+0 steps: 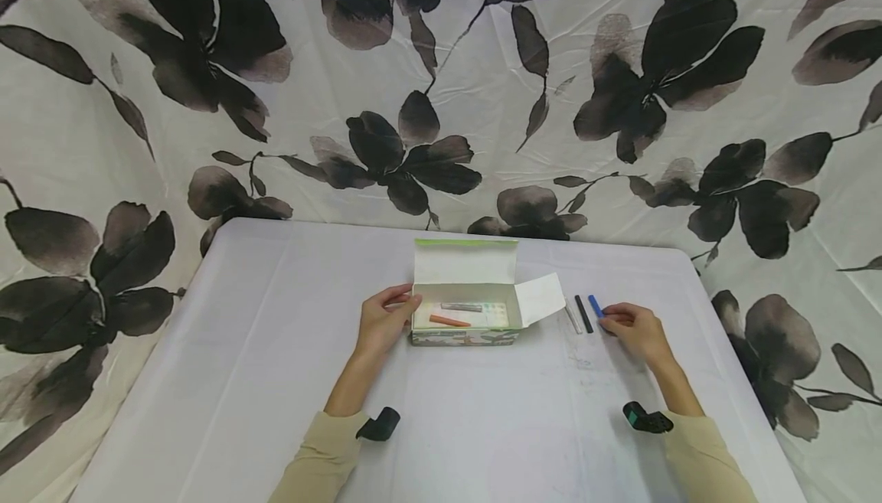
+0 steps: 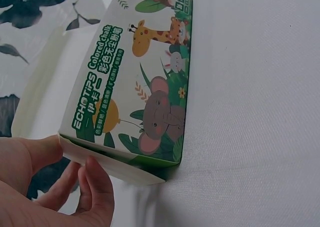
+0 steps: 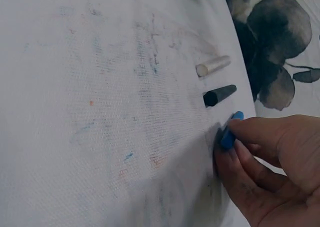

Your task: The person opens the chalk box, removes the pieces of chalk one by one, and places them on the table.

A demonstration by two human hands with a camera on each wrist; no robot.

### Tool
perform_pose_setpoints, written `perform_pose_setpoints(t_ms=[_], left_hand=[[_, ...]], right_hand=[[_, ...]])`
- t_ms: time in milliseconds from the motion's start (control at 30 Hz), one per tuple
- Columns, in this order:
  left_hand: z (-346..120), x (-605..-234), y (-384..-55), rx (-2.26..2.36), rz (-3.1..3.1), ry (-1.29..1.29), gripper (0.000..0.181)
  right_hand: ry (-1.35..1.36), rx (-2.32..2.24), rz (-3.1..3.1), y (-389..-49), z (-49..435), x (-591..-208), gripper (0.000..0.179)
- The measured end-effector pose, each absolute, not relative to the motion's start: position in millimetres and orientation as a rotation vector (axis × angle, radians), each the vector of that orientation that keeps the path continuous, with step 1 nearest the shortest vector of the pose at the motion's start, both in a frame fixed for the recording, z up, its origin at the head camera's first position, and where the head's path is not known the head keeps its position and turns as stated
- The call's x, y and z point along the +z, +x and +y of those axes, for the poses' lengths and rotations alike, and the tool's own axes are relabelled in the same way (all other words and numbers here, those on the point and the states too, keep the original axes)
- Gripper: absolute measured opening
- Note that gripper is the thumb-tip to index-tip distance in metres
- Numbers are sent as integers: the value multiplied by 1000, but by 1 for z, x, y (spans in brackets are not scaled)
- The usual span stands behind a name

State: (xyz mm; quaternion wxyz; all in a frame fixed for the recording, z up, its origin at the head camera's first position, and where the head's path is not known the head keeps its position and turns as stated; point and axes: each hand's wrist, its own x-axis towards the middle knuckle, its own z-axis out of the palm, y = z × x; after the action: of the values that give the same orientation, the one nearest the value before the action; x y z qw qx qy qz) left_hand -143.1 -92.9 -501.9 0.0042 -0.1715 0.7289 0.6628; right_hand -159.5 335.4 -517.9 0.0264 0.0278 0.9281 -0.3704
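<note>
Between the thumb and fingers of my right hand is a blue chalk stick, pinched low over the white cloth. Beside it lie a black chalk stick and a white chalk stick, roughly side by side. My left hand grips the left side flap of a chalk box, thumb at the flap's edge in the left wrist view. The box is open, with its lid raised at the back. Inside show an orange chalk stick and a grey one.
The box's right flap sticks out toward the loose chalks. Chalk smudges mark the white tablecloth. A floral curtain hangs behind the table's far edge.
</note>
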Motion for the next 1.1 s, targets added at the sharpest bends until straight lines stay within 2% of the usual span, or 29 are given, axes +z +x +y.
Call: perform_pose_setpoints(t_ms=[467, 1100], left_hand=[[-91, -503, -143, 2100, 2254, -539, 36], [-92, -503, -145, 2097, 2262, -547, 38]], right_hand=[[22, -1051, 2945, -163, 327, -503, 26], [-200, -1265, 3003, -185, 292, -449, 27]])
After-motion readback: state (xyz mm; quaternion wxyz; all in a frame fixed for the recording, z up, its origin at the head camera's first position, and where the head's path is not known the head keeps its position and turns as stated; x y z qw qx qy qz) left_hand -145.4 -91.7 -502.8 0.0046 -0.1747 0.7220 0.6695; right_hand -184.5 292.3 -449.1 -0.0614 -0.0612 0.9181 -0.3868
